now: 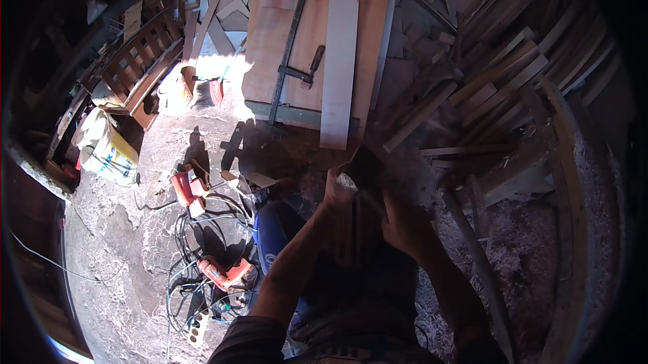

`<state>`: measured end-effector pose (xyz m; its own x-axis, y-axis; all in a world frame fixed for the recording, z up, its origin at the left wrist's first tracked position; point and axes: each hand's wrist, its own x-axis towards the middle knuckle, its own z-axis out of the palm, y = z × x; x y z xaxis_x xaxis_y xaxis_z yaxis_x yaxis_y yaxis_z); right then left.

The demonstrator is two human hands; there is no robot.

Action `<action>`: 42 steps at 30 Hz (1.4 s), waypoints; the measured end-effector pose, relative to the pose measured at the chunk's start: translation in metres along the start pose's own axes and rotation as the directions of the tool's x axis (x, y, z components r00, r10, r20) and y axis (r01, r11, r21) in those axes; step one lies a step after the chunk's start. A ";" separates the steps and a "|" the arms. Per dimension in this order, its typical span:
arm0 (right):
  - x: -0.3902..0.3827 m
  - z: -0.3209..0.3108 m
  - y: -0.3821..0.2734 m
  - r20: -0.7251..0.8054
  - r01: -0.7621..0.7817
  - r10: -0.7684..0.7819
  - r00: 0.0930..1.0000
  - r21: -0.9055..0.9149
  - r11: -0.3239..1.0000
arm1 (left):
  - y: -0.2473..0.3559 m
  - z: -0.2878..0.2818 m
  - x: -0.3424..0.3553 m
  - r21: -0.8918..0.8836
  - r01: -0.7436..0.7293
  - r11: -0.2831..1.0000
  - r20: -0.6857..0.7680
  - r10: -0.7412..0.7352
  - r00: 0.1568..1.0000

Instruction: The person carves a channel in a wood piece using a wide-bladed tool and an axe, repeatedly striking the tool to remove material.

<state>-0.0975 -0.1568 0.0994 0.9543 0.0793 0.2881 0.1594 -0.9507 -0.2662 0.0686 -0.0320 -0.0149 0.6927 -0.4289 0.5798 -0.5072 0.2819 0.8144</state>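
Observation:
In front of my body, in shadow, I hold a dark, block-shaped piece (368, 167) whose kind I cannot make out. My left hand (333, 190) is closed round its left side, by a pale, rough patch. On its right side is my right hand (398, 219), closed, with its fingers partly hidden in the dark. Under the hands a narrow wooden piece (347, 232) shows dimly between my forearms. Beyond them, a long pale board (339, 70) lies on a broad wooden panel (270, 60). A bar clamp (287, 70) with a wooden handle lies left of that board.
An orange drill (224, 273), a red power tool (189, 192), tangled cables and a socket strip (197, 328) lie at left. Farther left are a white-and-yellow bucket (111, 151) and a slatted wooden piece (145, 50). Stacked lumber (503, 87) fills the right; shavings litter the floor.

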 end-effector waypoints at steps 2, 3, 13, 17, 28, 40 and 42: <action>-0.013 -0.018 -0.011 -0.016 0.002 0.000 1.000 0.141 0.990 | -0.006 0.006 -0.018 -0.090 0.103 0.991 -0.069 -0.109 0.992; -0.013 -0.033 -0.014 -0.047 0.010 0.000 0.999 0.202 0.979 | -0.009 0.003 -0.013 -0.058 0.077 0.995 -0.037 -0.079 0.996; 0.016 -0.026 -0.001 -0.034 -0.026 0.026 0.999 -0.021 0.999 | 0.024 0.007 0.000 -0.325 0.256 0.911 0.053 -0.252 0.966; -0.030 0.011 0.004 -0.011 -0.100 0.104 0.994 0.204 0.974 | 0.037 0.008 -0.019 -0.172 0.283 0.944 -0.036 -0.293 0.955; -0.124 0.076 0.055 0.151 -0.465 0.494 0.856 0.642 0.610 | 0.033 -0.004 -0.055 0.118 0.200 0.973 -0.127 -0.185 0.974; -0.174 0.112 0.066 0.308 -0.600 0.651 0.693 0.747 0.286 | 0.063 0.010 0.010 0.228 0.126 0.966 -0.320 -0.048 0.946; -0.180 0.125 0.075 0.330 -0.619 0.660 0.675 0.740 0.263 | 0.076 0.009 0.022 0.328 0.073 0.942 -0.124 -0.034 0.992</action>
<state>-0.2256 -0.2047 -0.0873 0.8327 -0.4748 -0.2847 -0.3615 -0.0768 -0.9292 0.0399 -0.0279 0.0597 0.7677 -0.3289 0.5500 -0.5950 -0.0473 0.8023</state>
